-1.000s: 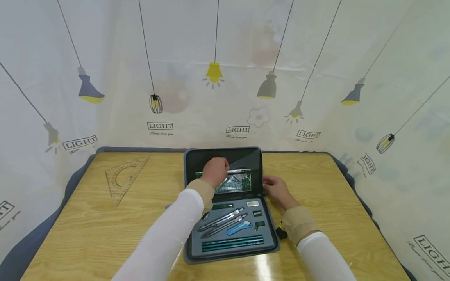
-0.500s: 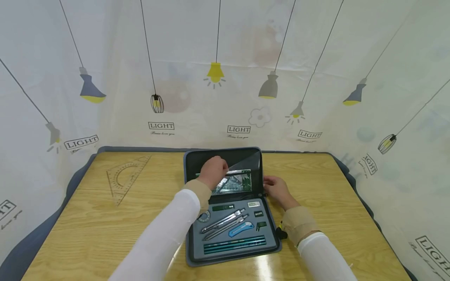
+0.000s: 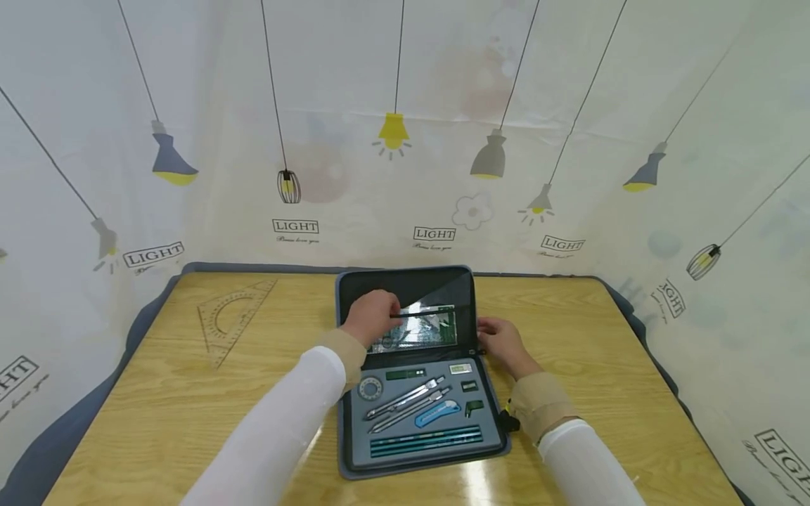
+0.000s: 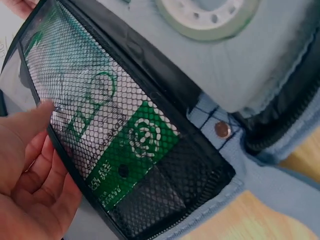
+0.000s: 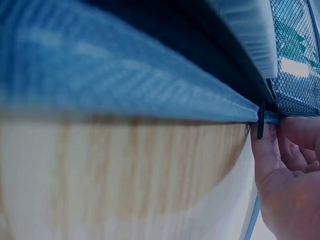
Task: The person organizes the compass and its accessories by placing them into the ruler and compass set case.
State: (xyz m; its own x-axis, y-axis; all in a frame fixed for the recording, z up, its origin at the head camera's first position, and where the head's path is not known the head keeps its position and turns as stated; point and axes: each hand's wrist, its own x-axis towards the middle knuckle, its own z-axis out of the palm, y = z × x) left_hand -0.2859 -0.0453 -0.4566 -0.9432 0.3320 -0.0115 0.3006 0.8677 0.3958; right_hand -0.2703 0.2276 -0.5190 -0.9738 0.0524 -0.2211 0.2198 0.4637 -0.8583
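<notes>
A zippered case (image 3: 443, 280) lies opened out on the table, its lid raised at the back. Inside the lid is a black mesh pocket (image 4: 85, 95) with a green-and-white packet (image 4: 132, 142) behind the mesh. My left hand (image 3: 370, 318) pinches the pocket's dark upper edge, its thumb on the mesh side. At the lid's right edge, close to the hinge, my right hand (image 3: 504, 346) holds the border between thumb and fingers, by a black zipper pull (image 5: 261, 120). The grey tray (image 3: 405, 460) holds metal compasses (image 3: 405, 399), a blue utility knife (image 3: 437, 414) and green pencils (image 3: 425, 441).
Also in the tray are a pale ring with holes (image 3: 370, 388), a white eraser (image 3: 460, 369), a green sharpener (image 3: 469, 386) and a green lead case (image 3: 406, 374). A clear triangle ruler (image 3: 209, 330) lies on the wooden table (image 3: 152, 422) at left. Printed cloth (image 3: 354, 239) encloses the back.
My left hand has slid leftward along the pocket's edge, uncovering more of the packet and the pale ring. My right hand has stayed at the lid's edge.
</notes>
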